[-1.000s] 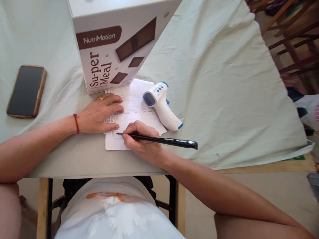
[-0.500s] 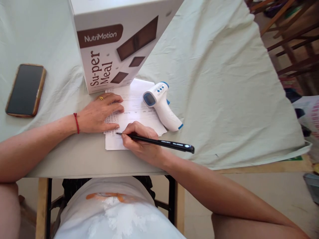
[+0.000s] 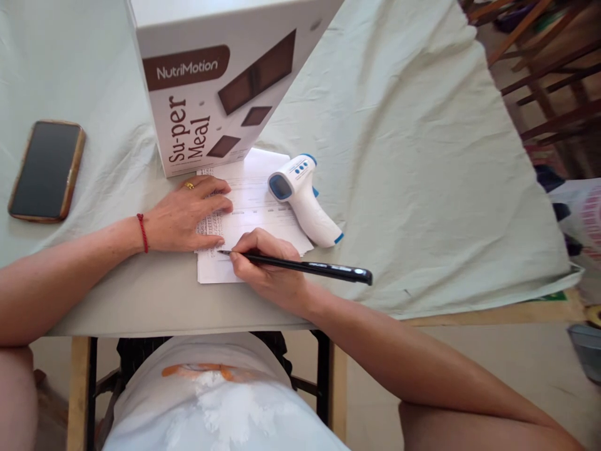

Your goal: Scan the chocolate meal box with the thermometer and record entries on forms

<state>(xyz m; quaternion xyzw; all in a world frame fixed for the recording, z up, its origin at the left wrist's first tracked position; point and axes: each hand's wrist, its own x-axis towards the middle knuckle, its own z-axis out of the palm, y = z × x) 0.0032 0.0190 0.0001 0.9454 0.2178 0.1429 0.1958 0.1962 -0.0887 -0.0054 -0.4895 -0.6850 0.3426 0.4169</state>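
While your left hand [image 3: 181, 213] lies palm down at the nine o'clock side of the paper sheets [image 3: 256, 197], its fingers loosely spread and gripping nothing, your right hand [image 3: 277, 285] pinches a black pen [image 3: 333, 270] at their six o'clock. The nib points toward nine, just beside your left thumb, and seems to touch the top sheet, though the contact is too fine to be sure. The sheets lie on a pale cloth [image 3: 436, 163], ahead of you at twelve. From their middle, a white thermometer [image 3: 310, 210] overlaps their edge at three; a tall NutriMotion box [image 3: 188, 94] stands between eleven and twelve; a dark-screened phone [image 3: 46, 170] lies well apart, between nine and ten.
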